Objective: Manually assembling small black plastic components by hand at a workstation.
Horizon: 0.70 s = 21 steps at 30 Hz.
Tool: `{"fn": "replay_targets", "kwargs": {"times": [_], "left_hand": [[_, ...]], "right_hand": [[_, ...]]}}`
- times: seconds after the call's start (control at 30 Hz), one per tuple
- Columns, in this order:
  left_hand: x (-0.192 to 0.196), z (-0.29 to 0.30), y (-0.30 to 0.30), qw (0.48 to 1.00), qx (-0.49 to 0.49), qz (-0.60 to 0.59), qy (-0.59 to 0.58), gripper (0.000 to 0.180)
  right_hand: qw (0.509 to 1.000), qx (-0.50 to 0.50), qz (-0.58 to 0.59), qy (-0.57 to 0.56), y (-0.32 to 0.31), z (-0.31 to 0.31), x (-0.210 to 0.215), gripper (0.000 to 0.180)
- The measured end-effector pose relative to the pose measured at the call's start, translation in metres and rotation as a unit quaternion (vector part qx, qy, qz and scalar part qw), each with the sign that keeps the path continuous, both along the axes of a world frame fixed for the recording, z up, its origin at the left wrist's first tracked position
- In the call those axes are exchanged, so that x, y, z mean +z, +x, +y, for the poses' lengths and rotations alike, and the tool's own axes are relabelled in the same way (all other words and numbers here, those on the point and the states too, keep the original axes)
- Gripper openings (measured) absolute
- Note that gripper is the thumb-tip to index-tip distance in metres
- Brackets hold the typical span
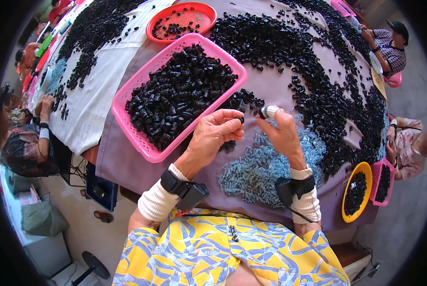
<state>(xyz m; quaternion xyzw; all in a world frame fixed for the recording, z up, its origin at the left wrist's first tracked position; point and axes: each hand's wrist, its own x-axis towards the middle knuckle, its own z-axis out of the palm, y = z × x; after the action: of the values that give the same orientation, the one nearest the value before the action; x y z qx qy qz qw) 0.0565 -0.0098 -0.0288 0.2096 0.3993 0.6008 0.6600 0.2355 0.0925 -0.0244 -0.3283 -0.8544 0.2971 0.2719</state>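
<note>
Over the table's near edge, my left hand (212,136) pinches a small black plastic part (241,119) between thumb and fingertips. Close by on the right, my right hand (284,133) has its fingers bent together, with a pale wrap on one finger; what they grip is too small to make out. A pink basket (238,71) heaped with black plastic parts (175,97) stands left of my hands. Beneath and around my right hand spreads a pile of small clear bluish pieces (256,169). More black parts (244,99) lie just behind my fingertips.
A red tray (209,20) with some black parts is behind the basket. Loose black parts (261,40) cover much of the far and right table. A yellow tray (367,178) and another pink basket (388,193) are at right. Other people sit around both sides.
</note>
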Motion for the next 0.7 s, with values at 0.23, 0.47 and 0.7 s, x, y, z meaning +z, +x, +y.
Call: {"fn": "replay_targets", "kwargs": {"times": [0.23,0.47,0.7], "left_hand": [[0.008,0.006,0.014,0.999,-0.016,-0.035,0.023,0.024],[0.011,0.010,0.025,0.996,-0.040,-0.062,0.047,0.025],[0.017,0.012,0.027,0.995,-0.042,-0.078,0.053,0.025]], "right_hand": [[0.943,0.021,0.239,-0.230,-0.008,-0.010,0.017,0.010],[0.903,0.045,0.330,-0.270,-0.014,-0.013,0.018,0.010],[0.894,0.037,0.338,-0.290,-0.011,-0.013,0.013,0.009]]}}
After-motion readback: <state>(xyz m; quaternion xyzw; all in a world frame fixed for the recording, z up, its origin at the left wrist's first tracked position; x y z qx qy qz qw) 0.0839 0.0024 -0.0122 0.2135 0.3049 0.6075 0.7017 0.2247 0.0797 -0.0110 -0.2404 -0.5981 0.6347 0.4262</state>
